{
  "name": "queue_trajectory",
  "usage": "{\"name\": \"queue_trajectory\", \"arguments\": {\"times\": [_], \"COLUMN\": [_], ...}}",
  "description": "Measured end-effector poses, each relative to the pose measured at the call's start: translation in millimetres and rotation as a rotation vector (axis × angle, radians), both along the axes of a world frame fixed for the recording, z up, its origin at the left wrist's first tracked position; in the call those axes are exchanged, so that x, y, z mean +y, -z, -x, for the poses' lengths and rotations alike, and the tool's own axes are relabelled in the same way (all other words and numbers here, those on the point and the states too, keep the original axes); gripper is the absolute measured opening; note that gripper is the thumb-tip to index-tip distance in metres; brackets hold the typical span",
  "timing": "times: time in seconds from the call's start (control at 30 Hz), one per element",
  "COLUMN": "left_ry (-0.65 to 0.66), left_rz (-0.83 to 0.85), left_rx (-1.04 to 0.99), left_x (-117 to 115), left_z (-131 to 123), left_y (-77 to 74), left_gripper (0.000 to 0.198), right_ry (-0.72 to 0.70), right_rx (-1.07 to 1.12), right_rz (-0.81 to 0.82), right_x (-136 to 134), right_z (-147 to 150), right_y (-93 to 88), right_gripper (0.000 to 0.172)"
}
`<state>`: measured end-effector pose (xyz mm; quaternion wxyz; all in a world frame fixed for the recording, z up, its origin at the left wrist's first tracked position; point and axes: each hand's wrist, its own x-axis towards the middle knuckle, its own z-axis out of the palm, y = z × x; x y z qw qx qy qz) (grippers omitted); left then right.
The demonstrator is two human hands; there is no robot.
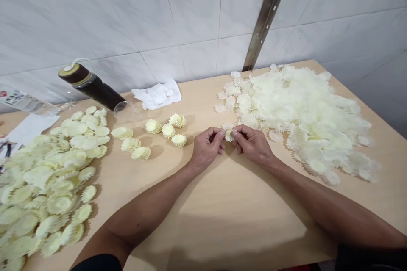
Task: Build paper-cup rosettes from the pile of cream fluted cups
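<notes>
Between my two hands is a small pale-yellow scalloped disc (228,134), pinched at its edges just above the table. My left hand (208,146) grips its left side with thumb and forefinger. On the other side, my right hand (252,143) pinches it the same way, the remaining fingers curled under. Left of my hands stand several short stacks of similar discs (168,130). A large loose heap of thin pale discs (299,101) spreads just beyond my right hand. Whether one or more layers are held cannot be made out.
A big pile of thicker disc stacks (47,182) covers the table's left side. Behind it are a dark bottle (95,87), a clear plastic cup (124,110), a crumpled white tissue (157,94) and a clear plastic packet (27,100). A tiled wall and metal post (267,19) border the back.
</notes>
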<state>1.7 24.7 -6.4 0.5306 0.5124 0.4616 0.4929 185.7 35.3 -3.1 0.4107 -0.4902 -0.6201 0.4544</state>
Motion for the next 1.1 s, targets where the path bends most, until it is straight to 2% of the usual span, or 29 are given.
{"name": "queue_trajectory", "arguments": {"times": [0.2, 0.47, 0.63, 0.8, 0.9, 1.1], "left_ry": [0.008, 0.006, -0.03, -0.06, -0.046, -0.01], "left_rz": [0.013, -0.027, -0.023, -0.032, -0.049, -0.081], "left_rx": [0.02, 0.033, 0.044, 0.004, -0.017, 0.003], "left_x": [0.6, -1.0, 0.7, 3.7, 3.1, 0.8], "left_z": [-0.4, -0.6, -1.1, -1.8, -2.7, -3.7], "left_y": [1.6, -2.2, 3.9, 8.3, 7.9, 8.2], "left_gripper": [0.043, 0.046, 0.04, 0.038, 0.038, 0.037], "right_ry": [-0.015, 0.037, 0.01, 0.006, 0.048, 0.066], "right_rx": [-0.051, -0.058, -0.035, -0.081, -0.136, -0.08], "right_rz": [-0.038, -0.041, -0.018, -0.075, -0.082, -0.038], "right_x": [0.2, -1.0, 0.8, 1.1, -0.1, -2.7], "right_z": [1.1, 3.7, 3.1, 4.0, 5.3, 3.1], "right_y": [1.4, -0.9, 1.2, 1.2, 1.4, 2.8], "right_gripper": [0.032, 0.04, 0.04, 0.046, 0.048, 0.047]}}
